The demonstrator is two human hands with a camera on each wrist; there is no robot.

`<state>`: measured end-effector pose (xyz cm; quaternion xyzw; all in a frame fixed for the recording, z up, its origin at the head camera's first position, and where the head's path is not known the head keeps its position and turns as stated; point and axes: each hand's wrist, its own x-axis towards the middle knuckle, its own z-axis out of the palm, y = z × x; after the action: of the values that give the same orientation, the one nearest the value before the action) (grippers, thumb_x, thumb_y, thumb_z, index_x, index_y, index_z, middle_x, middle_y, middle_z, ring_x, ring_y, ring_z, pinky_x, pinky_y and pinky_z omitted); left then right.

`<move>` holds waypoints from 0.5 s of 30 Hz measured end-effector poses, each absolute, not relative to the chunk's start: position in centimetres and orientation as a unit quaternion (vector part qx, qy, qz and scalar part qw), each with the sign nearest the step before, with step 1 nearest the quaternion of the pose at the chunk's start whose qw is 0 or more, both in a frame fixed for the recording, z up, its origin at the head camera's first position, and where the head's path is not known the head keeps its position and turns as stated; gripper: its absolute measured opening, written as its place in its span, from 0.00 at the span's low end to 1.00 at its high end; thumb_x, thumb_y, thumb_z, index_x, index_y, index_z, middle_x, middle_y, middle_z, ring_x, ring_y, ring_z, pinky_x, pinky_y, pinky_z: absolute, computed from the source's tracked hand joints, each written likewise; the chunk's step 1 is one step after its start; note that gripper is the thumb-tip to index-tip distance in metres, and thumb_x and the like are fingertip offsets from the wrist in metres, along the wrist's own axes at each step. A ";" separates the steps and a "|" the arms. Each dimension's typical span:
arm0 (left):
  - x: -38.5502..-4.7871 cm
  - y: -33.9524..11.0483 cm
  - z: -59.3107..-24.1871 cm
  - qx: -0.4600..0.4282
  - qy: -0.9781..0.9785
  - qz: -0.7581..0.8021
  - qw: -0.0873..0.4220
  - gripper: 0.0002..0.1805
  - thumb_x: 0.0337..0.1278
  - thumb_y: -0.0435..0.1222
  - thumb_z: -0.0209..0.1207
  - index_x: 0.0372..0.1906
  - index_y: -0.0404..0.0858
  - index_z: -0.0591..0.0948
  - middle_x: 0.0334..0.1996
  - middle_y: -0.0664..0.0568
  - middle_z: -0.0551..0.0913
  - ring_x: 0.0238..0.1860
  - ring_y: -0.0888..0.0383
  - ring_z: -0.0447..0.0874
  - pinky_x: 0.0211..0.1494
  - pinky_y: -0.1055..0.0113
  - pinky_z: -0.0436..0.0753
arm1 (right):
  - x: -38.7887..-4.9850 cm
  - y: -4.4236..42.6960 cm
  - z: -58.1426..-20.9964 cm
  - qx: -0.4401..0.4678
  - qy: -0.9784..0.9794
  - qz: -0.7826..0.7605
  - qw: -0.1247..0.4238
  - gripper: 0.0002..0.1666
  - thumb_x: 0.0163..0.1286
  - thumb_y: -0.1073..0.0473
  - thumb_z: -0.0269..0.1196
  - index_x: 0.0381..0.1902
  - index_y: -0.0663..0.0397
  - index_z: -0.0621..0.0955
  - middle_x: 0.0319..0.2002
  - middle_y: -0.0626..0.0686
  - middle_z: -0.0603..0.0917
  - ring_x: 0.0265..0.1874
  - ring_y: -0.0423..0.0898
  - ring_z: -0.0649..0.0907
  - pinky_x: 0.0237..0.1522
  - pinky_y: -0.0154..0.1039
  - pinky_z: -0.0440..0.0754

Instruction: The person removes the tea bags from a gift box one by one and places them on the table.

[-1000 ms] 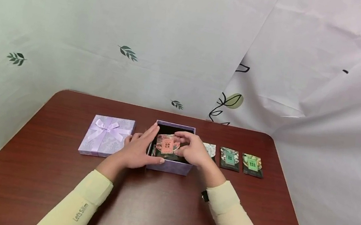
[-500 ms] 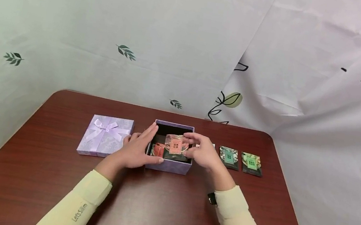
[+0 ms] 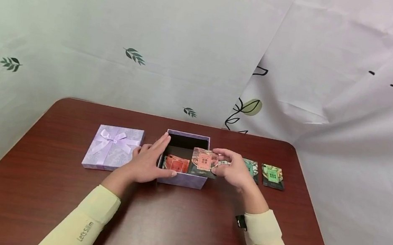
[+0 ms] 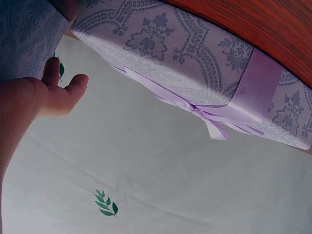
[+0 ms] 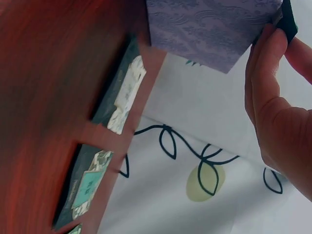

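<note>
A purple box (image 3: pixel 182 180) with a dark inside stands at the middle of the table. My left hand (image 3: pixel 146 163) rests along its left side, fingers stretched over the rim and thumb at the front edge. My right hand (image 3: pixel 234 169) pinches a pink-labelled sachet (image 3: pixel 204 162) by its right edge, above the right part of the box. Inside, at the front left, lies a red sachet (image 3: pixel 176 164). In the right wrist view my right hand (image 5: pixel 282 97) holds the sachet's dark corner (image 5: pixel 287 22) beside the box wall (image 5: pixel 209 29).
A lilac lid with a ribbon bow (image 3: pixel 113 148) lies left of the box. Right of the box are a white-patterned sachet (image 5: pixel 127 92), a teal-labelled sachet (image 5: pixel 87 187) and a green-labelled sachet (image 3: pixel 273 176). A printed curtain (image 3: pixel 155 40) hangs behind the table.
My right hand has moved to the right with the pink-labelled sachet, and the red sachet in the box has come into view. My left hand has stayed at the box's left side.
</note>
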<state>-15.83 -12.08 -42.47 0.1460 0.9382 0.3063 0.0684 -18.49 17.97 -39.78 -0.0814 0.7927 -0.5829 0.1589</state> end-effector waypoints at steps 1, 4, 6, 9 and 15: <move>-15.8 -12.1 -42.5 0.147 0.938 0.306 0.069 0.62 0.50 0.66 0.64 0.82 0.50 0.44 0.80 0.63 0.35 0.70 0.30 0.53 0.62 0.30 0.43 | -18.4 18.1 -39.9 -0.078 0.792 -0.583 0.161 0.34 0.56 0.78 0.66 0.62 0.62 0.78 0.48 0.61 0.82 0.43 0.53 0.82 0.35 0.44 0.82; -15.8 -12.1 -42.4 0.147 0.938 0.306 0.071 0.62 0.51 0.66 0.64 0.82 0.49 0.44 0.80 0.62 0.35 0.70 0.30 0.53 0.62 0.30 0.43 | -18.2 18.4 -40.1 -0.069 0.790 -0.585 0.170 0.34 0.55 0.79 0.65 0.62 0.61 0.78 0.46 0.61 0.82 0.44 0.54 0.81 0.34 0.44 0.83; -15.9 -12.1 -42.4 0.148 0.938 0.306 0.071 0.62 0.50 0.67 0.64 0.82 0.49 0.44 0.80 0.62 0.36 0.69 0.30 0.53 0.62 0.30 0.44 | -18.0 18.6 -40.2 -0.065 0.789 -0.587 0.172 0.34 0.55 0.79 0.65 0.62 0.60 0.79 0.46 0.60 0.82 0.44 0.55 0.80 0.34 0.46 0.83; -15.9 -12.1 -42.4 0.147 0.939 0.304 0.070 0.63 0.49 0.69 0.63 0.82 0.49 0.44 0.80 0.62 0.36 0.69 0.30 0.54 0.62 0.30 0.44 | -17.7 19.0 -40.2 -0.067 0.784 -0.592 0.174 0.35 0.55 0.79 0.64 0.63 0.60 0.78 0.46 0.60 0.82 0.44 0.55 0.80 0.35 0.48 0.82; -15.9 -12.1 -42.4 0.148 0.938 0.305 0.069 0.63 0.49 0.70 0.62 0.82 0.49 0.44 0.80 0.61 0.36 0.69 0.28 0.53 0.62 0.29 0.43 | -17.2 20.1 -40.6 -0.071 0.776 -0.600 0.179 0.35 0.56 0.79 0.64 0.63 0.64 0.76 0.48 0.62 0.82 0.44 0.56 0.80 0.36 0.43 0.82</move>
<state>-15.90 -12.15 -42.37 0.1484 0.9383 0.3047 0.0690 -17.20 20.14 -40.60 -0.0706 0.7763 -0.6004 0.1786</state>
